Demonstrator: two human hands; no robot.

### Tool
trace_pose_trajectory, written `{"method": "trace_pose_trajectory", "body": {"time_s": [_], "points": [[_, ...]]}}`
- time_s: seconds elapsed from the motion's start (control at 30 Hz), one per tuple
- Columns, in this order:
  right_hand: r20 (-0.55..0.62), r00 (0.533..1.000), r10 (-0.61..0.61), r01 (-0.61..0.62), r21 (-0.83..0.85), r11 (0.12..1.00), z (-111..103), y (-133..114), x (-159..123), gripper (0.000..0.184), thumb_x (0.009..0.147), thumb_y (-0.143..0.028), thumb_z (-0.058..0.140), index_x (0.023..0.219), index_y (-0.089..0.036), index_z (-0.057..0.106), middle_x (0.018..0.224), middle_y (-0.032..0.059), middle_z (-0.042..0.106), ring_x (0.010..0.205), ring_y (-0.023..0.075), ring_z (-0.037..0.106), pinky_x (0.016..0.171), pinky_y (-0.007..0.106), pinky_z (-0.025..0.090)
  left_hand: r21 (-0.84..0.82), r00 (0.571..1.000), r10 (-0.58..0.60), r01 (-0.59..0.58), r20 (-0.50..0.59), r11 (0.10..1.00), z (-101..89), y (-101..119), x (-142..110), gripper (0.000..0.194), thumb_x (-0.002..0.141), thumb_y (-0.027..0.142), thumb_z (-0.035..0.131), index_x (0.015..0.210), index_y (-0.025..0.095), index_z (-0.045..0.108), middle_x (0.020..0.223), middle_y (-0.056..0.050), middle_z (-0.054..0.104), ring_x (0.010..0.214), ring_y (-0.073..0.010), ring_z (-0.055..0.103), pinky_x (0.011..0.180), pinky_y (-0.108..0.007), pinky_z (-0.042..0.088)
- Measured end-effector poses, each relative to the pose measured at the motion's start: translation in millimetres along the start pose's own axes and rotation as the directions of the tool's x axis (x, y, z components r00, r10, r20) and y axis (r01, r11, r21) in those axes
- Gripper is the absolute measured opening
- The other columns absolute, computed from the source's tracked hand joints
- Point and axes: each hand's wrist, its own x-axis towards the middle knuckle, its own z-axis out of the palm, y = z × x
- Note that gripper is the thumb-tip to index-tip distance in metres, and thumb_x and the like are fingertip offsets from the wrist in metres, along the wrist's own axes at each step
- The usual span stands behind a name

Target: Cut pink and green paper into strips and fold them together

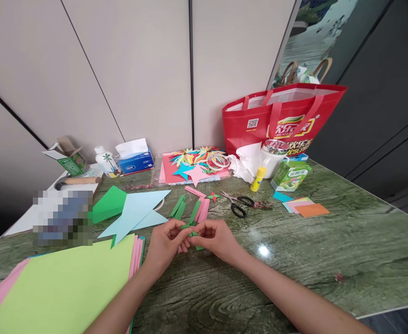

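Between the fingertips of my left hand [170, 241] and my right hand [215, 238] is a small folded green paper strip [191, 230]. Both hands pinch it just above the table, and the fingers cover part of it. Right behind them lie pink paper strips [203, 211] and more green paper strips [178, 208]. A small red and green paper star [213, 197] rests a little farther back. To its right, black-handled scissors [239, 204] lie with their blades slightly apart.
Coloured paper sheets [68, 283] are stacked at the front left, with light blue paper [137, 211] behind. A glue stick [258, 179], a green drink carton [290, 176], a white mug [272, 160] and a red bag [252, 125] stand at back right. A tissue pack [136, 160] sits back left.
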Motion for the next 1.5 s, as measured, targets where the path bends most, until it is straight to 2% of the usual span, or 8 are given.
{"method": "trace_pose_trajectory", "body": {"time_s": [0.53,0.73,0.87,1.03,1.17,1.33,1.5], "points": [[0.045,0.998,0.035,-0.036,0.036,0.999,3.2,-3.2,-0.5,0.019,0.06,-0.028,0.069,0.069,-0.013,0.061,0.063,0.0001,0.062,0.055,0.01,0.054,0.057,0.024,0.042,-0.05,1.0,-0.01,0.009,-0.028,0.999,3.9,-3.3,-0.8,0.018,0.066,0.029,0.064,0.067,0.015,0.053,0.04,0.005,0.057,0.032,-0.0088,0.049,0.034,-0.019,0.041],[0.074,0.994,0.078,-0.087,0.139,0.986,4.9,-4.5,-2.0,0.022,0.058,-0.03,0.07,0.065,-0.013,0.058,0.061,-0.0003,0.062,0.057,0.0106,0.055,0.06,0.025,0.042,-0.026,0.999,0.017,-0.018,-0.029,1.0,3.3,-1.1,-1.4,0.017,0.068,0.027,0.063,0.069,0.014,0.053,0.04,0.005,0.056,0.032,-0.008,0.048,0.034,-0.018,0.039],[0.049,0.994,0.098,-0.105,0.17,0.98,5.0,-5.7,-2.7,0.025,0.055,-0.031,0.072,0.064,-0.013,0.057,0.058,-0.0009,0.061,0.055,0.011,0.055,0.058,0.025,0.042,-0.039,1.0,0.009,-0.009,-0.002,0.999,2.9,-1.4,-0.3,0.018,0.068,0.028,0.063,0.073,0.015,0.051,0.04,0.004,0.056,0.032,-0.0087,0.049,0.034,-0.019,0.04],[0.033,0.992,0.12,-0.123,0.14,0.982,3.8,-9.0,-2.8,0.024,0.055,-0.029,0.072,0.064,-0.013,0.057,0.055,-0.0014,0.06,0.052,0.0098,0.054,0.055,0.023,0.041,-0.051,0.995,-0.019,0.025,0.102,0.998,0.9,-1.5,0.1,0.025,0.067,0.026,0.065,0.082,0.014,0.05,0.047,0.003,0.059,0.038,-0.0093,0.053,0.038,-0.019,0.043],[0.048,0.99,0.131,-0.136,0.134,0.982,2.4,-9.6,-2.9,0.025,0.055,-0.028,0.072,0.068,-0.012,0.059,0.055,-0.0019,0.059,0.05,0.0092,0.053,0.054,0.024,0.042,-0.055,0.986,-0.012,0.022,0.168,0.998,-2.7,-2.4,-0.3,0.027,0.071,0.027,0.062,0.09,0.013,0.05,0.047,0.003,0.058,0.035,-0.0088,0.051,0.036,-0.018,0.041],[0.077,0.991,0.111,-0.121,0.129,0.984,-0.1,-9.4,-1.8,0.026,0.053,-0.028,0.073,0.068,-0.013,0.059,0.053,-0.0029,0.058,0.049,0.0092,0.053,0.052,0.024,0.042,-0.174,0.988,-0.038,0.064,0.149,0.983,-3.2,-4.9,0.1,0.034,0.069,0.029,0.065,0.095,0.013,0.05,0.046,0.006,0.053,0.033,-0.0069,0.047,0.032,-0.016,0.037],[0.042,0.992,0.118,-0.123,0.14,0.983,0.0,-9.4,-1.0,0.024,0.054,-0.028,0.073,0.064,-0.013,0.057,0.054,-0.0019,0.06,0.05,0.0088,0.054,0.054,0.023,0.042,-0.134,0.991,-0.046,0.063,0.124,0.989,-2.9,-3.3,1.5,0.032,0.067,0.025,0.067,0.092,0.014,0.05,0.053,0.004,0.057,0.041,-0.0084,0.053,0.036,-0.017,0.04]]}}
